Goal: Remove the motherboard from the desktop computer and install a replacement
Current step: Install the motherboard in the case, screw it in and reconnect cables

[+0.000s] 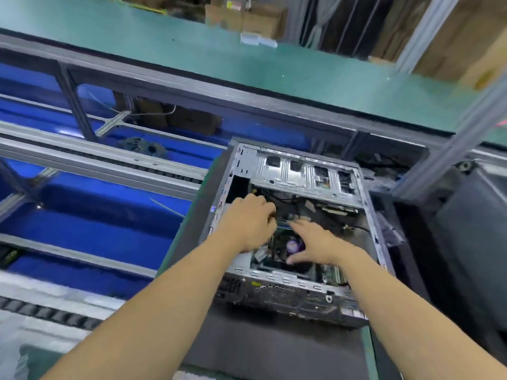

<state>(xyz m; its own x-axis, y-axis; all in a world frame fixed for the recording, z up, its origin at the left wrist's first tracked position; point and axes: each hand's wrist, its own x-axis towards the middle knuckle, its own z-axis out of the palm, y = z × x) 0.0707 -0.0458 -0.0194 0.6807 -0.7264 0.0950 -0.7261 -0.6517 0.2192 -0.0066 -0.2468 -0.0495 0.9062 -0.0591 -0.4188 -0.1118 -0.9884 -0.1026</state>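
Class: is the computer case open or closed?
Open: the computer case lies on its side, panel off, and both hands reach inside.

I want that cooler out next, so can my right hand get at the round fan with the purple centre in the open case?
Probably yes: the right hand already rests beside the round purple-centred fan, thumb along its near edge, nothing covering it.

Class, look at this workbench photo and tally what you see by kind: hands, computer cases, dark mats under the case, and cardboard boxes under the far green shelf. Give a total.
Hands: 2, the left hand and the right hand, both inside the case
Computer cases: 1, the open desktop case
Dark mats: 1, the mat beneath the case
Cardboard boxes under the shelf: 2
Total: 6
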